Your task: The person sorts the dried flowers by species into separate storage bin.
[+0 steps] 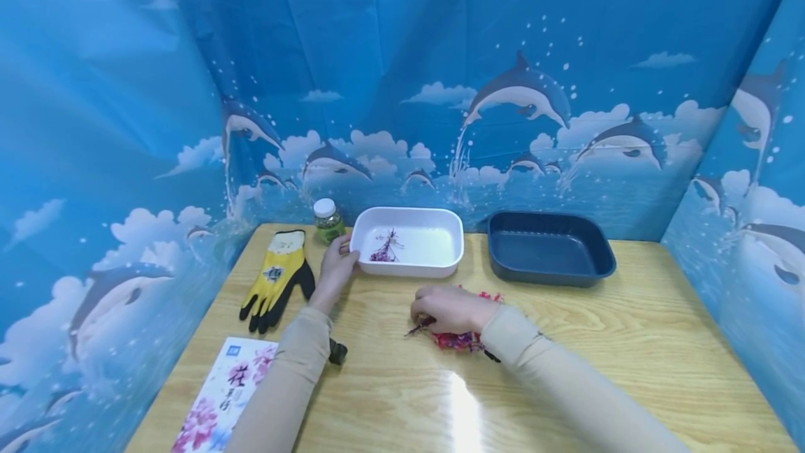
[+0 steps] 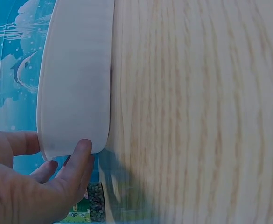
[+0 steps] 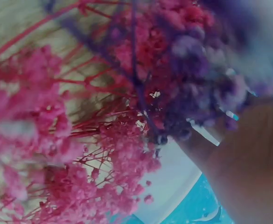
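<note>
A white rectangular basin (image 1: 407, 270) stands at the back of the table, with a small sprig of purple dried flowers (image 1: 385, 252) inside it. My left hand (image 1: 337, 272) holds its left end, thumb and fingers around the corner, as the left wrist view shows on the basin wall (image 2: 75, 93). Over the table in front of the basin, my right hand (image 1: 451, 307) grips a bunch of dried flowers (image 1: 462, 341) by the dark stems, which point left. Pink and purple blossoms (image 3: 122, 154) fill the right wrist view and partly cover the hand.
Right of the white basin sits a dark blue basin (image 1: 550, 277). A white-capped jar (image 1: 328, 222) stands behind my left hand. Yellow-and-black gloves (image 1: 279, 278) and a flower-printed box (image 1: 220, 390) lie at the left. A small dark object (image 1: 337, 351) shows beside my left sleeve.
</note>
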`<state>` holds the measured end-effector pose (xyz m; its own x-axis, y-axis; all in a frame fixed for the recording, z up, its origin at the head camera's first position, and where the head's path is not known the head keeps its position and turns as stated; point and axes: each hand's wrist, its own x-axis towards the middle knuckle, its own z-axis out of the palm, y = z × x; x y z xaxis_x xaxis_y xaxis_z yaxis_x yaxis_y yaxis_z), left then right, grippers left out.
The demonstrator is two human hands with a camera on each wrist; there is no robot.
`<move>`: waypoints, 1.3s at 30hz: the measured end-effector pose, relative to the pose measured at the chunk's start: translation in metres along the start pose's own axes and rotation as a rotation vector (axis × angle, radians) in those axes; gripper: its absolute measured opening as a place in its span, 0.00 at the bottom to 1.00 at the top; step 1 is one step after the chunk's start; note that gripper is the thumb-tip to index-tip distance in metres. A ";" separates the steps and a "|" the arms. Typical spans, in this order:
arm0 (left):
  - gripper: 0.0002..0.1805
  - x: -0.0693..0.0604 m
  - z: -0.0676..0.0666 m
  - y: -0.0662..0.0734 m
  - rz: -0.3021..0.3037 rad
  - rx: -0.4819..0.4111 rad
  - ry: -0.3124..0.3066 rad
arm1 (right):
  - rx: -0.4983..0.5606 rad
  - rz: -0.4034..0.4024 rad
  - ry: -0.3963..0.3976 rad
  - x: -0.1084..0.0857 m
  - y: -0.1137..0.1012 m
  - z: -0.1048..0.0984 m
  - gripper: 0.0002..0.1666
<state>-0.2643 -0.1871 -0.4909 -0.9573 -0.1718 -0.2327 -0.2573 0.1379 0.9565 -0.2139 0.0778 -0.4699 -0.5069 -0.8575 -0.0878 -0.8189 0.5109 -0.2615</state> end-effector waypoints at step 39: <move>0.31 -0.001 -0.001 0.002 -0.008 0.019 -0.010 | 0.907 0.277 0.249 -0.020 0.025 -0.046 0.19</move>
<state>-0.2640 -0.1878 -0.4886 -0.9564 -0.1636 -0.2420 -0.2671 0.1548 0.9511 -0.2366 0.1107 -0.4308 -0.7778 -0.6235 -0.0795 -0.1973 0.3622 -0.9110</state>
